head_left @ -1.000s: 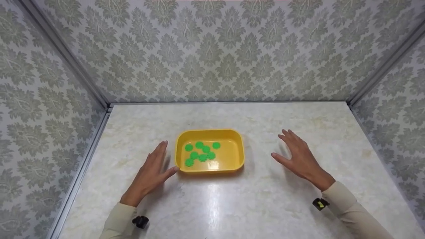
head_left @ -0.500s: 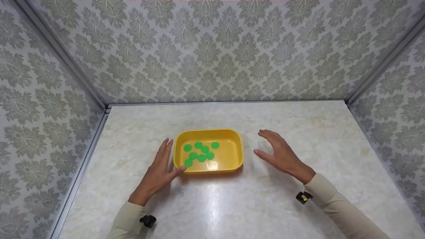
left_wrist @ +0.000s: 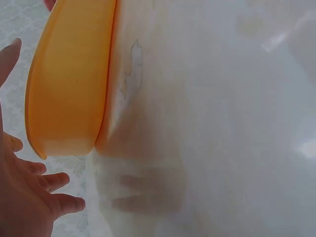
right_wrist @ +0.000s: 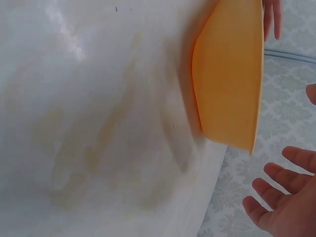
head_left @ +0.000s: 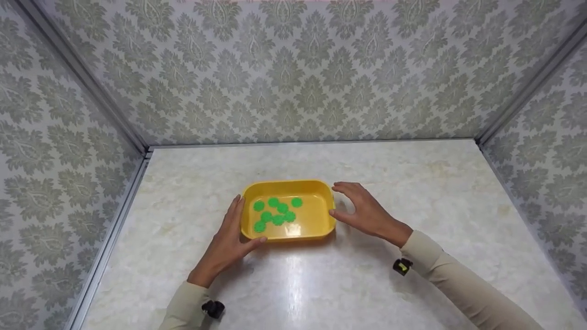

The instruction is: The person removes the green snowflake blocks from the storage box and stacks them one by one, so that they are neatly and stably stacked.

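Note:
A yellow plastic tray [head_left: 316, 215] with raised sides sits on the table. Several small green discs with scalloped edges [head_left: 278, 219] lie flat inside it, mostly toward its left half. My left hand [head_left: 224, 247] is at the tray's left end, fingers along that side and thumb over the near left corner. At the right end my right hand [head_left: 369, 213] has its thumb and fingertips right at the rim. Both wrist views show the fingers spread and relaxed beside the tray's outer wall, not curled round it.
The tray stands on a pale marbled table [head_left: 390, 293]. Patterned wall panels [head_left: 293, 68] rise behind and on both sides, joined by grey metal corner rails [head_left: 91, 78]. A small black device [head_left: 213, 309] hangs at the left wrist, another black device [head_left: 402, 266] at the right.
My right hand has moved left from well apart to the tray's right rim. My left hand has shifted slightly right, closer along the left side. The tray and discs stay about where they were.

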### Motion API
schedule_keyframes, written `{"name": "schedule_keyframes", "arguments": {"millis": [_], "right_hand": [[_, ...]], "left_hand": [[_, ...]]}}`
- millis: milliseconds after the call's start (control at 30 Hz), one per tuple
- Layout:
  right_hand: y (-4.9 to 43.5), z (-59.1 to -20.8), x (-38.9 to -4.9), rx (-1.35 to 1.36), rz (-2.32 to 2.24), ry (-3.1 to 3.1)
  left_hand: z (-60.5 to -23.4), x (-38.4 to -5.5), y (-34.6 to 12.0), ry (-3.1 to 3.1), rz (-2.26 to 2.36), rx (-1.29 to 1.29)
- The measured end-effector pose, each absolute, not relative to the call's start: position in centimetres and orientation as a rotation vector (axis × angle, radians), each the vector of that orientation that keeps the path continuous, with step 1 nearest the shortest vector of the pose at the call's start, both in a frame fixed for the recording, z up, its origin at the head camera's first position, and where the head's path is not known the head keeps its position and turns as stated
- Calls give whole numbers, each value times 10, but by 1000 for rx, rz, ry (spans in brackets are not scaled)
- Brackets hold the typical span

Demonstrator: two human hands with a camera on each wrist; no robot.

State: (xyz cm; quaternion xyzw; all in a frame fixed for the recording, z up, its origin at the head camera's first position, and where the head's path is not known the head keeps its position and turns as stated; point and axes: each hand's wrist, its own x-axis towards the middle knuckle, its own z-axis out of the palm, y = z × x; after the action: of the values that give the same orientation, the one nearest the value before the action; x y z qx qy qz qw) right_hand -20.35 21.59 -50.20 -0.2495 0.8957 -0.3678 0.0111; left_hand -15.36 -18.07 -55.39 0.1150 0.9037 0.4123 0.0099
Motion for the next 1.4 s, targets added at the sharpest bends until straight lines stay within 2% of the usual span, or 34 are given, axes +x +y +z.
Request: {"name": "schedule_keyframes", "arguments": {"millis": [600,1133,1400], "right_hand": [[162,-514,-218,-1034,-1071,2638],[135,-518,-234,-1055,-908,2583],[123,-523,-242,-952,-954,2508]], "left_hand": [[-575,-164,-172,2735,1520,334],[-577,-168,-167,2603,1700,256],[-576,-165,-167,2552,1706,175]]}}
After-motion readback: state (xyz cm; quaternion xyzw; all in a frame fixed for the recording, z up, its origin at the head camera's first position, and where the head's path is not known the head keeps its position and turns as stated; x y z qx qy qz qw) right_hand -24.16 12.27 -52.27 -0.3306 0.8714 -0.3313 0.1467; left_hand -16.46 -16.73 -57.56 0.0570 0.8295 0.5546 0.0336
